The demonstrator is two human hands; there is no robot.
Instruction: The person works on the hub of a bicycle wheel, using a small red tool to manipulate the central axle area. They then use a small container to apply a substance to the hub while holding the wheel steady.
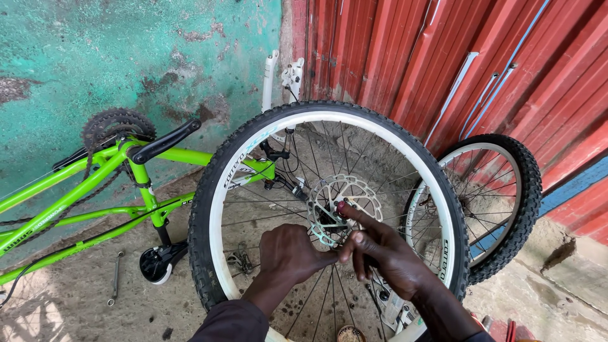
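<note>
Concrete ground and a teal wall back a green bicycle frame [95, 183] lying inverted. Left hand [288, 253] pinches the brake disc [342, 209] of the white-rimmed wheel [329, 196] just beyond its fingertips. Right hand [386, 253] closes thumb and forefinger on the red axle end [342, 206]; holding the disc steady should help.

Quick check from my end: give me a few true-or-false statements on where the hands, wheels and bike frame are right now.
1. Both hands, left hand and right hand, work at the hub of the near wheel. True.
2. The near wheel has no brake disc. False: a brake disc sits at its hub.
3. The bike frame is red. False: it is bright green.
4. A second wheel leans against the red metal wall. True.
</note>
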